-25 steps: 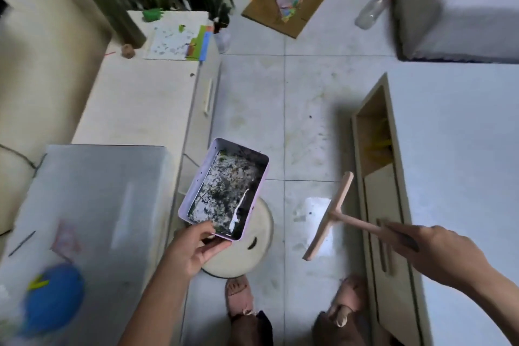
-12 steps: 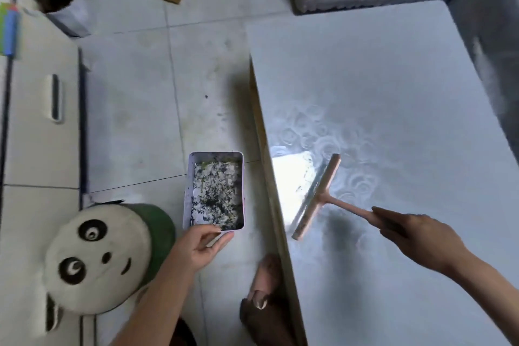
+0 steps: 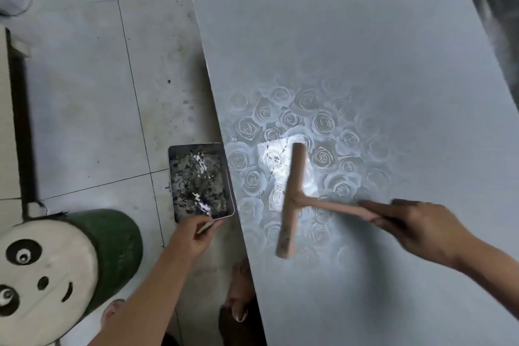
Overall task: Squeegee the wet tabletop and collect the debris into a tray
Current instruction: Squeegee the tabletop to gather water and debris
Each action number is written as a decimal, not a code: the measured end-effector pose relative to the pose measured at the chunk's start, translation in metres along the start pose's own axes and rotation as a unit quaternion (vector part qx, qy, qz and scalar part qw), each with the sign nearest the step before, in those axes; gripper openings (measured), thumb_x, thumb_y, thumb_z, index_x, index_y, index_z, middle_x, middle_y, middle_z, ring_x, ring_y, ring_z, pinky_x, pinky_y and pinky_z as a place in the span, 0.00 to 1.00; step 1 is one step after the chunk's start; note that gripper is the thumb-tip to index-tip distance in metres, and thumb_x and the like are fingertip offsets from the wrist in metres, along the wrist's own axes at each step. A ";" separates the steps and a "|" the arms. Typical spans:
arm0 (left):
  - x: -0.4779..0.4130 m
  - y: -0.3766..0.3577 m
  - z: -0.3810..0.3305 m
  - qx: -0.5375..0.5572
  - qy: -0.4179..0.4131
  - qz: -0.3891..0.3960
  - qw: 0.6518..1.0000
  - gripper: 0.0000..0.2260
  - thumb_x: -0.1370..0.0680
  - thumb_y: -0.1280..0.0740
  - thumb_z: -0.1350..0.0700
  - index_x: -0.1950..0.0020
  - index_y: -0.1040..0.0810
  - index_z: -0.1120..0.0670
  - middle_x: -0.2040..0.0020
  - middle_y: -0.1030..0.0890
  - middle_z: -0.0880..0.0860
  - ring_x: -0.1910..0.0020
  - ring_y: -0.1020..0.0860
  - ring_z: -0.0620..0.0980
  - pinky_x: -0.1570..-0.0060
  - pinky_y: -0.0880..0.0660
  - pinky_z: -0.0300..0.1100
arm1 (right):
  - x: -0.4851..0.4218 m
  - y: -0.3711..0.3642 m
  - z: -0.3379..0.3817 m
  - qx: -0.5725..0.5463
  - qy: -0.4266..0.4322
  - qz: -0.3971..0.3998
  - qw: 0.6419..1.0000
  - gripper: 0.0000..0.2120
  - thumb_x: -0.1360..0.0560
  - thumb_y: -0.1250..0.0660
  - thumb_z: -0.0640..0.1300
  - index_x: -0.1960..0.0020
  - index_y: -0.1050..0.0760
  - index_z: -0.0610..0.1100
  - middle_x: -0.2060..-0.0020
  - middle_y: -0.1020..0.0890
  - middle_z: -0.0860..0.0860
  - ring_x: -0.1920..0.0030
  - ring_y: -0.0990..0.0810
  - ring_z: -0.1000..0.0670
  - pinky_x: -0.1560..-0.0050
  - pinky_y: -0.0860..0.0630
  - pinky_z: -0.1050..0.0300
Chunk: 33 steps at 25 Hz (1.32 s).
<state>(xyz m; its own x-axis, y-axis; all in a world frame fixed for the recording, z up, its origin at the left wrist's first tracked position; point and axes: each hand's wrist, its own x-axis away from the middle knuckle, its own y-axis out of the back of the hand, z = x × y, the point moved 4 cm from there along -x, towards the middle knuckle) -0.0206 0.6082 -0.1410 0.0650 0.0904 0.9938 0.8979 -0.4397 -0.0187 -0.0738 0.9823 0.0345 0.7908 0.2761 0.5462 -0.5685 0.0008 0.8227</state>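
A grey tabletop with a faint rose pattern fills the right side of the head view. My right hand grips the handle of a pink T-shaped squeegee, whose blade lies on the table near its left edge, beside a bright wet patch with small specks. My left hand holds the near end of a pink-rimmed tray full of dark wet debris, level against the table's left edge.
A round green stool with a panda face stands on the tiled floor at lower left. My feet show below the table edge. A pale cabinet runs along the left border.
The view has swung from the floor onto the tabletop. The tray has come against the table's left edge. The squeegee blade has shifted left across the wet patch and now lies nearly parallel to the edge.
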 end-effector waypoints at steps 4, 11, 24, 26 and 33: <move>0.005 -0.008 0.001 -0.043 0.017 0.006 0.999 0.09 0.23 0.44 0.74 0.52 0.26 0.64 0.54 0.24 0.62 0.51 0.21 0.58 0.43 0.23 0.46 | -0.048 -0.014 0.066 -0.030 0.088 0.000 0.996 0.21 0.21 0.49 0.59 0.29 0.45 0.70 0.55 0.23 0.56 0.52 0.21 0.49 0.57 0.29 0.55; 0.016 -0.017 0.005 -0.095 0.004 0.060 0.994 0.10 0.25 0.43 0.74 0.52 0.27 0.62 0.51 0.24 0.61 0.52 0.22 0.57 0.59 0.18 0.45 | -0.034 0.059 -0.008 -0.030 0.039 -0.005 0.999 0.22 0.29 0.55 0.68 0.35 0.41 0.77 0.66 0.27 0.70 0.59 0.22 0.56 0.64 0.32 0.61; 0.005 -0.013 -0.004 -0.041 0.001 0.059 0.997 0.08 0.25 0.42 0.75 0.56 0.29 0.64 0.50 0.27 0.64 0.48 0.26 0.63 0.45 0.23 0.56 | -0.084 0.081 0.021 0.028 0.118 -0.042 0.992 0.20 0.29 0.59 0.72 0.38 0.45 0.81 0.55 0.20 0.64 0.52 0.21 0.57 0.60 0.30 0.61; 0.005 -0.013 -0.005 -0.034 -0.004 0.060 0.998 0.08 0.25 0.41 0.75 0.56 0.29 0.63 0.49 0.29 0.63 0.45 0.27 0.62 0.40 0.27 0.59 | -0.070 0.092 -0.015 0.038 0.069 -0.043 0.996 0.27 0.34 0.67 0.78 0.38 0.45 0.81 0.58 0.22 0.67 0.52 0.20 0.58 0.58 0.27 0.62; 0.006 -0.024 -0.005 -0.076 -0.041 0.066 0.994 0.10 0.25 0.42 0.76 0.59 0.28 0.63 0.63 0.21 0.63 0.54 0.24 0.60 0.38 0.28 0.57 | -0.141 0.055 0.087 0.086 0.168 0.002 0.982 0.18 0.20 0.50 0.60 0.31 0.44 0.73 0.57 0.26 0.58 0.48 0.23 0.53 0.58 0.33 0.59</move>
<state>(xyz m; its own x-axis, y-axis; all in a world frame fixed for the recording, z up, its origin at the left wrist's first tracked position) -0.0435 0.6152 -0.1340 0.2182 0.0925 0.9715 0.8034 -0.5822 -0.1250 -0.1968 0.8602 0.0165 0.6528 0.5768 0.4911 -0.5022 -0.1558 0.8506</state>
